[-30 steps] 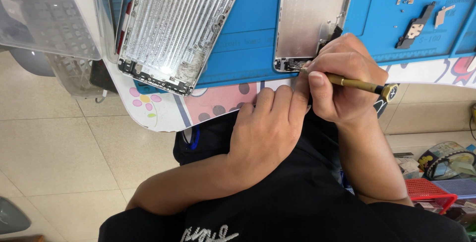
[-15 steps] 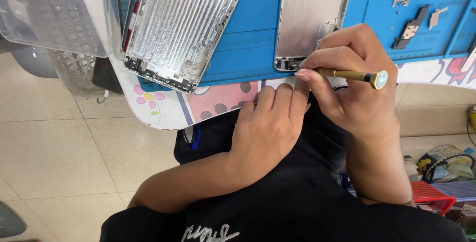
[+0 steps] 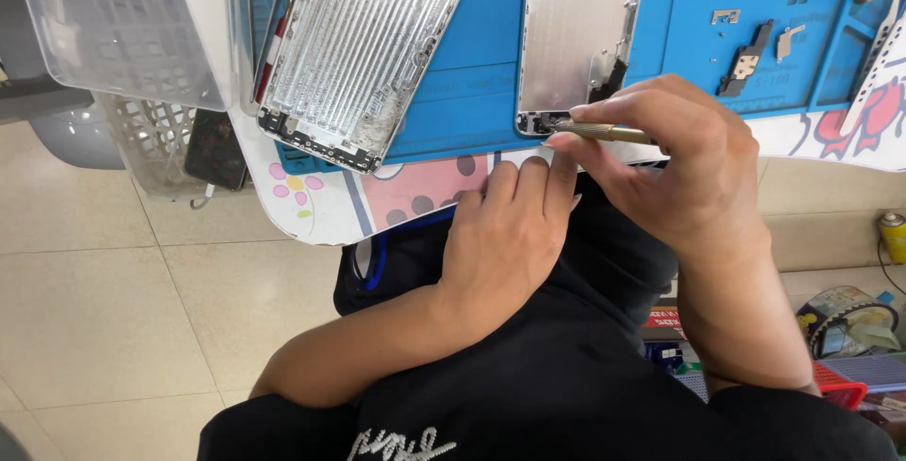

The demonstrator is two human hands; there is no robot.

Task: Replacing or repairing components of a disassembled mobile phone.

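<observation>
My right hand (image 3: 675, 164) grips a thin brass-coloured screwdriver (image 3: 599, 131), its tip pressed at the bottom corner of a silver phone back housing (image 3: 576, 36) lying on the blue work mat (image 3: 472, 74). My left hand (image 3: 505, 234) rests with fingers together at the table's near edge, just below that housing, holding nothing. A second, larger silver housing (image 3: 363, 55) with ribbed inner surface lies tilted to the left on the mat.
Small metal parts (image 3: 750, 55) sit in the mat's right section. A clear plastic lid (image 3: 123, 27) and a mesh basket (image 3: 156, 145) stand at the left. Tiled floor lies below, with tape rolls (image 3: 845, 319) and a red tray (image 3: 835, 390) at the right.
My right hand has turned the screwdriver so its shaft now lies flatter, the end hidden under my fingers. The view has shifted slightly; the housings stay in place.
</observation>
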